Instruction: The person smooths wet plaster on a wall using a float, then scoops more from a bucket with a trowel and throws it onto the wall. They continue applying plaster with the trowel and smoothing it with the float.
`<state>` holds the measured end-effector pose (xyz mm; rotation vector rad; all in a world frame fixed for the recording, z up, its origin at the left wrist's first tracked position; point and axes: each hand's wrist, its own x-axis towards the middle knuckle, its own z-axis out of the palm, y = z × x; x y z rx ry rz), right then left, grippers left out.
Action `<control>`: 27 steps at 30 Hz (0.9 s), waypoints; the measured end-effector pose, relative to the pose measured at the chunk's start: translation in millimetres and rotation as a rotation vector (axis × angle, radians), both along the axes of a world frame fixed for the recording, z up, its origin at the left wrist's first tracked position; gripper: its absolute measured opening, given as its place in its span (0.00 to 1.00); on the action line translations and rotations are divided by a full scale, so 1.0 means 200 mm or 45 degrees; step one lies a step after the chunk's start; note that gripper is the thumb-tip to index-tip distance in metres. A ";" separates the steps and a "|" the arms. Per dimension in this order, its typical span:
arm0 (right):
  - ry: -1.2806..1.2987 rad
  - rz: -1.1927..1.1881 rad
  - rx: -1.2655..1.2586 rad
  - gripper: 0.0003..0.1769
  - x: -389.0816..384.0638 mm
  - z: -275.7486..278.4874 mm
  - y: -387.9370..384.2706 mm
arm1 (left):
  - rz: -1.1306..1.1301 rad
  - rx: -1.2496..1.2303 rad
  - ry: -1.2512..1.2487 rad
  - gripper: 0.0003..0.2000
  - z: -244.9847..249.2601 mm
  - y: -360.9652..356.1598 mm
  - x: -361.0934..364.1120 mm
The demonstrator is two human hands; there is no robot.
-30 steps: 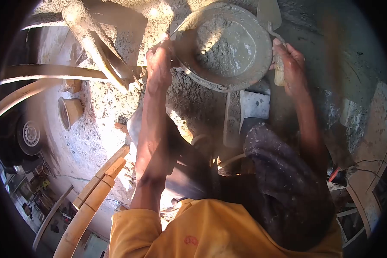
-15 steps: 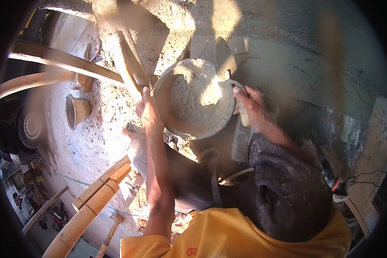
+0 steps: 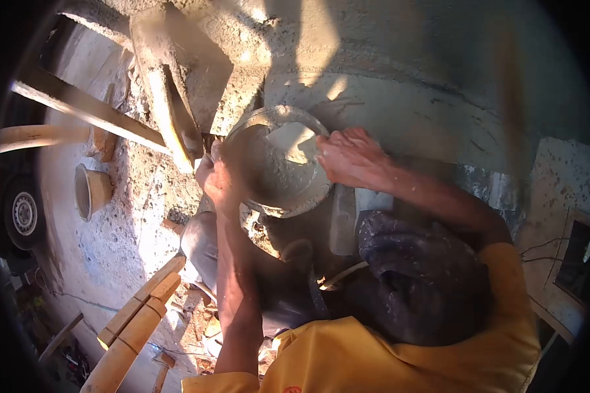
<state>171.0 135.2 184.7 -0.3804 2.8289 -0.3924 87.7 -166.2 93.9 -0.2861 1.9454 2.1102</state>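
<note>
Head view, looking down past a yellow shirt [image 3: 400, 367] and a dark, spattered trouser knee [image 3: 413, 275] onto a curved masonry face.

Item in hand: a round metal pan [image 3: 295, 206], held between both hands at the centre of the frame, against or very close to the masonry; contact cannot be confirmed. It is tilted, with its mouth towards the camera.

Left hand [image 3: 219, 180]: closed on the left rim of the pan, fingers wrapped over the edge, carrying it.

Right hand [image 3: 351, 157]: laid over the right rim with the fingers bent. Whether it clamps the rim, or has a tool beneath the palm, cannot be told.

Contents: grey mortar [image 3: 269, 167] lies in the bowl, with a sunlit patch on it. The load looks shallow, since the inner wall shows above it; judged part-used rather than full.

Condition of the work, as judged: the grey surface [image 3: 426, 85] above and to the right of the pan is smooth and even and reads as coated. The band [image 3: 144, 216] to the left is rough and crumbly and reads as not yet coated. Some ground is covered; a good share remains.

Surroundings: a wooden plank [image 3: 92, 108] crosses at upper left, bamboo poles [image 3: 131, 321] run at lower left, an open pot [image 3: 88, 190] stands near the rough band, and a vehicle wheel [image 3: 23, 213] is at the far left edge
</note>
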 end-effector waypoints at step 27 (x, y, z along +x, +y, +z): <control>0.056 0.151 0.029 0.08 -0.05 0.05 -0.07 | 0.371 -0.094 -0.032 0.19 -0.09 0.07 0.00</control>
